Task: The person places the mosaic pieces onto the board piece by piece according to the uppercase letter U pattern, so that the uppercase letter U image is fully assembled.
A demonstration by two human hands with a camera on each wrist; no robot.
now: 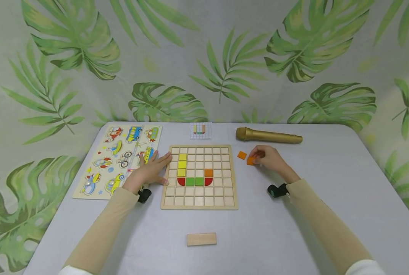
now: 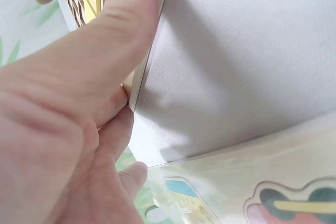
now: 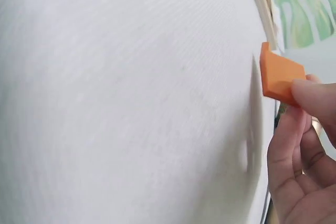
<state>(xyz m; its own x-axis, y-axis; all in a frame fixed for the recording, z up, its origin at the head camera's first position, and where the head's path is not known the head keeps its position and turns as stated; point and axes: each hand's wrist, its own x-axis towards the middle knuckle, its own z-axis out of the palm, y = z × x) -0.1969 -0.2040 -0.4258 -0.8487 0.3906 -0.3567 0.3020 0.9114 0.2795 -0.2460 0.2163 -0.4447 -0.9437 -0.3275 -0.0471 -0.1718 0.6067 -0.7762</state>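
Observation:
My right hand [image 1: 267, 158] pinches an orange square tile [image 3: 282, 77] between thumb and fingers, raised off the table in the right wrist view. Another orange tile [image 1: 242, 155] lies just left of it. My left hand [image 1: 151, 171] rests with spread fingers along the left edge of the wooden grid board [image 1: 199, 207], its thumb [image 2: 128, 11] on the rim. On the board, yellow tiles [image 1: 182, 164] form a column above a red rounded tile [image 1: 181, 182]. Green tiles [image 1: 194, 181], a second red tile [image 1: 208, 181] and an orange tile [image 1: 209, 173] complete a U shape.
A pattern card [image 1: 201, 131] lies behind the board. At the back right is a gold microphone [image 1: 269, 136]. A vehicle puzzle board [image 1: 101, 152] lies on the left, partly under my left hand. One wooden block [image 1: 201, 239] sits near the front.

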